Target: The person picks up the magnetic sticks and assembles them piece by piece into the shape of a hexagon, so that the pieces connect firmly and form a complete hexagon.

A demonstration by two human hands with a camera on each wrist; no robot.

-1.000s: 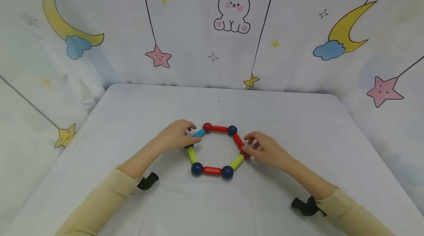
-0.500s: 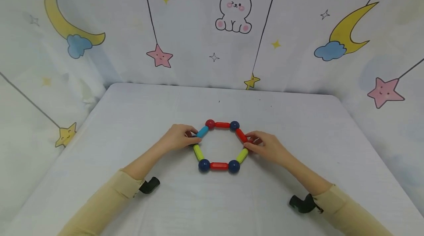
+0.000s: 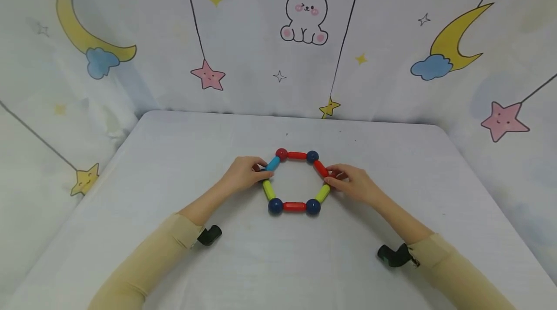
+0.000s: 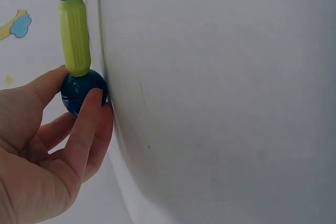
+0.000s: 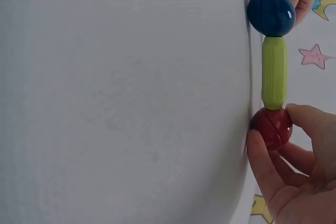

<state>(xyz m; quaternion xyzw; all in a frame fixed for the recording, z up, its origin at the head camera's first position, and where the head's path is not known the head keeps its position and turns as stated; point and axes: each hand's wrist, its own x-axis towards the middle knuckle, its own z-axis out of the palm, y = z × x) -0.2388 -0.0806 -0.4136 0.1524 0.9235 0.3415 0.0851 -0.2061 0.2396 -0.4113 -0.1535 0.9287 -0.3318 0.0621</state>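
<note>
A closed six-sided ring of toy magnetic rods and balls lies flat on the white table in the head view. Its sides are a blue rod [image 3: 272, 163], two yellow-green rods [image 3: 269, 190] and several red rods [image 3: 294, 207]. My left hand [image 3: 244, 173] pinches the dark blue ball [image 4: 84, 92] at the ring's left corner between thumb and fingers. At the right corner my right hand [image 3: 353, 183] pinches a red ball [image 5: 272, 128]. Both held balls are mostly covered by fingers in the head view. Another red ball [image 3: 282, 155] and several dark blue balls [image 3: 313, 207] form the other corners.
The white-covered table [image 3: 278, 261] spreads around the ring. A patterned curtain [image 3: 252, 34] with moons, stars and a rabbit hangs behind the far edge and along the sides. A dark wrist device [image 3: 393, 255] sits below the right forearm, and another [image 3: 210, 235] below the left.
Both hands have closed in on the ring's left and right corner balls. The whole ring has slid away from the person and a little to the right, keeping its shape.
</note>
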